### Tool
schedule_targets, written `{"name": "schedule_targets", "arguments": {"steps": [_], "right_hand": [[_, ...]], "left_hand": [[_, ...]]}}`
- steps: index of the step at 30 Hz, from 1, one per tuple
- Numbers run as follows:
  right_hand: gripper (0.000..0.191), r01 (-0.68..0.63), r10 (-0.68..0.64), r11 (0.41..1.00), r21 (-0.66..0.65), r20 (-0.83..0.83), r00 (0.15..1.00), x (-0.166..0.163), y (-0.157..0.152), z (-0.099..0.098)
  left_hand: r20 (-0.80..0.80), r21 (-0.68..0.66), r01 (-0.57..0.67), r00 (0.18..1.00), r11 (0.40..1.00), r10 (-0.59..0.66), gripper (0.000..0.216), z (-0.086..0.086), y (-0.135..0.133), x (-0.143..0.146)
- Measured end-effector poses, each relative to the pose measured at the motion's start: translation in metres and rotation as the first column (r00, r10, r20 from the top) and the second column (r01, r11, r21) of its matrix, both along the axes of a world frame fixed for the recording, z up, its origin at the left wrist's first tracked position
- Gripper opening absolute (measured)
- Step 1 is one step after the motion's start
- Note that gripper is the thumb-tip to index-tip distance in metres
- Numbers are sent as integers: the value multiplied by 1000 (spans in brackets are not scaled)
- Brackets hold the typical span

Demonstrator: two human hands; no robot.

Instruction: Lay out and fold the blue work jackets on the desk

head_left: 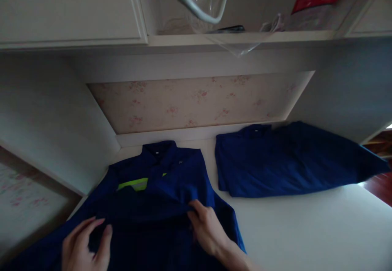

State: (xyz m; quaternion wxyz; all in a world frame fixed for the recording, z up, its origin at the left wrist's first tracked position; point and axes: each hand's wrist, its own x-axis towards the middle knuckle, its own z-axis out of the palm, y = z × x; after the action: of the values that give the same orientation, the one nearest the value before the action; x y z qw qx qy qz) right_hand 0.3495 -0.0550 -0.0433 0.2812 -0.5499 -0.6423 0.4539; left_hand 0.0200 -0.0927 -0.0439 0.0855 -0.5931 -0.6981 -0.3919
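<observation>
Both hands are sitting lowest in my feed: the left hand [84, 244] is pinching dark cloth between thumb and fingers, and the right hand [208, 230] is closing on a fold of the same blue shirt [171, 169]. I am seeing it lying on a white table [306, 230] set in an alcove with a flowered back panel [199, 103]. Its collar is pointing away toward that panel, its long axis running from me to the wall, and a yellow-green strip [133, 184] is showing. A second shirt [288, 161] is lying folded just to the right, apart. Overhead, a shelf [275, 37] is carrying a plastic bag [208, 1].
</observation>
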Motion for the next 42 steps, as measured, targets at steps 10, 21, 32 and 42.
{"name": "schedule_targets", "arguments": {"steps": [10, 21, 32, 42], "right_hand": [[53, 521, -850, 522, -675, -463, 251, 174, -81, -46], [54, 468, -670, 731, 496, 394, 629, 273, -9, -46], [58, 20, -326, 933, 360, 819, 472, 310, 22, -36], [40, 344, -586, 808, 478, 593, 552, 287, 41, -19]], "left_hand": [[-10, -395, 224, 969, 891, -247, 68, -37, 142, 72], [-171, -673, 84, 949, 735, -264, 72, -60, 206, 97], [-200, -686, 129, 913, 716, -356, 50, -14, 223, 96], [170, -858, 436, 740, 271, -651, 65, 18, 50, 160]]}}
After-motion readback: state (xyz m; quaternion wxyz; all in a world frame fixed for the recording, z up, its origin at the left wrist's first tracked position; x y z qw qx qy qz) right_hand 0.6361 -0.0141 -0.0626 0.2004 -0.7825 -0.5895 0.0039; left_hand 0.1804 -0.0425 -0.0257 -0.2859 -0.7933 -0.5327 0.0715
